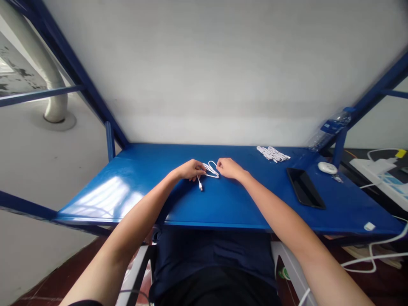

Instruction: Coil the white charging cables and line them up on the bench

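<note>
In the head view, both forearms reach out over a blue table (134, 170) that stands against a pale wall. The left hand (190, 170) lies curled with its fingers closed on one side of a thin white cable (211, 169). The right hand (229, 168), just beside it, pinches the other side of the same cable. The cable hangs between the two hands in a few small loops, touching both, and rests low over the tabletop. One loose end with a plug (200, 187) trails down from under the left hand onto the blue surface, towards the person.

Beyond the right hand and further to its right lies a bundle of white cables (273, 154), well apart from the hands. Further right again, a flat black device (305, 188) lies on the table, and past it a round white object (327, 168). A clear water bottle (332, 128) with a blue label leans by the blue frame post at the far right. A white power strip (374, 169) sits on a neighbouring surface off the table's right edge. A small white piece (369, 226) lies near the table's near right corner. Far to the left of the left hand, a pale pipe (52, 91) meets the floor.
</note>
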Demonstrator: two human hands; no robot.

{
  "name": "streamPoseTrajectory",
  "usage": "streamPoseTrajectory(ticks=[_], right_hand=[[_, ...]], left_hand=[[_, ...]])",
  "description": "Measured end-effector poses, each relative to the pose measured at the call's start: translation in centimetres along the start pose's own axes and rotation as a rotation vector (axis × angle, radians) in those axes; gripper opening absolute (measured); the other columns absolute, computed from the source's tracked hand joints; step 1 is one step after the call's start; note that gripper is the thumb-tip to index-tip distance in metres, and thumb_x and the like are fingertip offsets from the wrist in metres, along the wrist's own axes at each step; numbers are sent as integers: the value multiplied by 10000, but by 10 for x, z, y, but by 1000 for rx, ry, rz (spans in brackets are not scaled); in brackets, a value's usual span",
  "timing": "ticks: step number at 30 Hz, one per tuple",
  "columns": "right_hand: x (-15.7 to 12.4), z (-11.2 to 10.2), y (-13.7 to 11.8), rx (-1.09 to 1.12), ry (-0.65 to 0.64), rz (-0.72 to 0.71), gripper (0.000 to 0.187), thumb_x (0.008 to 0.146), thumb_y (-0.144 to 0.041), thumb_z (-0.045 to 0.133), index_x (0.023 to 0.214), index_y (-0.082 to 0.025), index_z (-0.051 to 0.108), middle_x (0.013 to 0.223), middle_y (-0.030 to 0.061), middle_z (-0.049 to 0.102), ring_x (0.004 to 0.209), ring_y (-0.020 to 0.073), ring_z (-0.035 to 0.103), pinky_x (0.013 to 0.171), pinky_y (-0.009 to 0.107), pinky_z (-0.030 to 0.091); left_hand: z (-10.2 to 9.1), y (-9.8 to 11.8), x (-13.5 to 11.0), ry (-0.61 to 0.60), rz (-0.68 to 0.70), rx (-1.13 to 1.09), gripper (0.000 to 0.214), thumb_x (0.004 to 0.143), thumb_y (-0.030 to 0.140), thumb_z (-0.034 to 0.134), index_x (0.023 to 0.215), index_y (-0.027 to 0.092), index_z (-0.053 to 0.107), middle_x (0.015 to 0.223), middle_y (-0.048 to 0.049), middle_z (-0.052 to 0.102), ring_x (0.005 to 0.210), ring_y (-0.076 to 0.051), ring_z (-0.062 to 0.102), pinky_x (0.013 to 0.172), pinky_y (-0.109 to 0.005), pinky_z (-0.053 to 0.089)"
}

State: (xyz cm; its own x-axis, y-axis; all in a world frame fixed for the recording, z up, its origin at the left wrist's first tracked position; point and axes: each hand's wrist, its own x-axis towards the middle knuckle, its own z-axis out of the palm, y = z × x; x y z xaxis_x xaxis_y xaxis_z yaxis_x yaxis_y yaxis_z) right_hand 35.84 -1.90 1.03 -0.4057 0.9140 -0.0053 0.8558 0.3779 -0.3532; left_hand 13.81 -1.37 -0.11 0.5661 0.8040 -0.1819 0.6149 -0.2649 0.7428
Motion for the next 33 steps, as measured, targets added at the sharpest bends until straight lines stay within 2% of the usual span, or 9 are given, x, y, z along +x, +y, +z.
streamPoseTrajectory(ticks=[4,8,13,17,19,21,24,28,33], right_hand=[[2,5,-7,65,37,-81,320,952,-241,388,890,-161,692,973,101,702,863,178,617,698,233,374],[2,9,-16,51,4,-107,566,1009,-421,208,846,-151,678,898,111,688,815,190,609,683,252,372],[-3,19,-24,-176,69,-79,392,994,-272,267,1045,-139,632,1089,150,618,994,245,552,794,303,393],[-8,23,-27,-250,66,-102,369,972,-215,279,1113,-165,616,1101,153,583,1002,268,520,807,347,419],[-10,23,-28,-262,57,-121,358,961,-208,306,1145,-167,611,1107,156,570,1016,276,507,827,363,421],[-12,24,-28,-270,51,-143,352,952,-214,339,1171,-153,608,1132,169,556,1044,290,489,853,381,416],[-12,25,-28,-280,30,-158,355,949,-219,353,1165,-128,620,1170,193,538,1077,306,466,879,401,405],[-14,22,-24,-241,2,-207,377,978,-280,322,1167,-123,608,1182,192,537,1056,290,478,886,400,396],[-20,16,-21,-150,-64,-279,421,981,-422,345,1220,-155,564,1202,158,541,1058,261,490,881,370,403]], left_hand=[[6,1,-1,170,170,257,236,830,361,595,766,157,696,594,20,606,511,-91,505,508,-213,361],[12,3,1,305,244,382,187,810,312,627,723,163,699,737,-15,645,632,-115,535,589,-225,378],[15,9,-2,317,178,445,186,826,287,585,704,164,653,724,-26,614,635,-130,549,600,-239,400],[12,15,-11,343,216,635,142,807,250,563,894,172,645,963,-85,623,889,-218,579,765,-310,450],[10,14,-15,316,292,642,314,814,299,575,1103,178,599,1165,-119,578,1087,-265,525,912,-381,423],[8,11,-16,226,320,596,567,813,429,605,1314,198,475,1383,-142,451,1275,-303,401,1031,-446,340],[10,5,-15,52,243,560,857,785,616,587,1485,255,251,1563,-130,201,1430,-340,144,1116,-508,191],[16,-1,-10,-10,148,571,771,888,642,385,1519,274,140,1586,-84,140,1455,-287,37,1145,-502,65],[21,-3,-5,28,122,620,667,949,572,288,1503,206,222,1574,-101,183,1455,-261,73,1152,-473,76]])
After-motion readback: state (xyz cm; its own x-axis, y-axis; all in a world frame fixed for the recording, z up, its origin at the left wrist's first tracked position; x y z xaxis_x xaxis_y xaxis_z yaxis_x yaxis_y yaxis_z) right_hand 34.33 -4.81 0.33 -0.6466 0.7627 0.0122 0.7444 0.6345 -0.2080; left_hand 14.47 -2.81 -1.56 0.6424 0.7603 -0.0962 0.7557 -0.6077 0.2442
